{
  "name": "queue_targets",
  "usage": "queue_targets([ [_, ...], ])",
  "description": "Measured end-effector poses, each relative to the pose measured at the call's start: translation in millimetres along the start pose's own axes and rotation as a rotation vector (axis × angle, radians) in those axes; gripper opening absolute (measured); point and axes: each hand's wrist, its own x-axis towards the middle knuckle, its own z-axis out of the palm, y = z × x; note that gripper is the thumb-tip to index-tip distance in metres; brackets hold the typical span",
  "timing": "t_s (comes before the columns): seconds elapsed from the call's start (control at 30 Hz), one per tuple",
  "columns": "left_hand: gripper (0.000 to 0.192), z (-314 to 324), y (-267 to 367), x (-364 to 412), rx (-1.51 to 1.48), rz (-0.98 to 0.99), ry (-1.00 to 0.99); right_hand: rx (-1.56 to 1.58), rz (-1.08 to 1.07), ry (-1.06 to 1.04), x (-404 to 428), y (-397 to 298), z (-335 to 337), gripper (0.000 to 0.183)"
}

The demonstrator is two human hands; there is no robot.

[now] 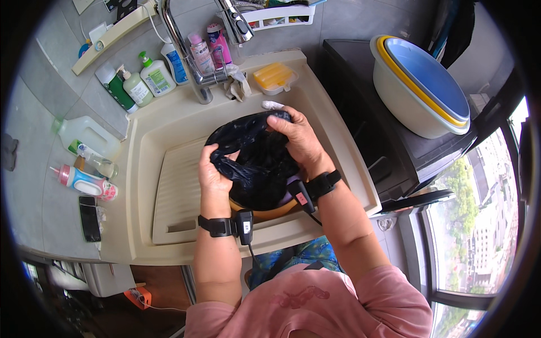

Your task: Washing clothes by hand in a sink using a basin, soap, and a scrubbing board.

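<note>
A wet black cloth or garment (262, 164) is stretched between my two hands above an orange-yellow basin (274, 211) in the beige laundry sink (338, 139). My left hand (215, 171) grips its left edge, with the thumb over a fold. At the upper right edge, my right hand (298, 137) pinches the same cloth between thumb and fingers. Something purple (291, 192) shows in the basin beside the cloth; what it is cannot be told. Most of the basin is hidden. The ribbed washboard (177, 186) of the sink lies to the left of the cloth.
A chrome faucet (186, 55) rises at the back rim, near several bottles and a soap dish (275, 78). More bottles and a phone (89, 219) lie along the left side. Nested basins (418, 84) stand on a black cabinet (355, 63) at the right.
</note>
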Motion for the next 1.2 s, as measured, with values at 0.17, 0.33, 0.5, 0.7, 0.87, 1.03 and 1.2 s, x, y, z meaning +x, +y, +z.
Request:
queue_targets([
  [0.17,0.029,-3,-32,5,0.071,-0.017,-0.010,-0.552,-0.190,0.326,-1,36,26,0.023],
  [0.33,0.027,-21,-61,15,-0.371,0.101,-0.966,-1.213,-0.484,-0.129,-28,49,67,0.025],
  [0.5,0.030,33,-44,-8,0.157,-0.076,0.161,-1.370,-0.240,0.175,-2,48,21,0.022],
  [0.7,0.034,-57,-37,20,-0.221,-0.182,-0.533,-1.203,-0.458,-0.121,-30,48,76,0.021],
  [0.87,0.027,28,-37,-14,0.095,-0.148,-0.004,-1.417,-0.275,0.152,3,46,17,0.025],
  [1.03,0.032,23,-23,-13,0.608,0.117,0.056,-1.326,-0.073,0.189,9,10,-7,0.041],
  [1.2,0.023,23,-21,-12,0.832,0.504,-0.081,-0.624,-0.159,0.096,-5,-31,31,0.035],
])
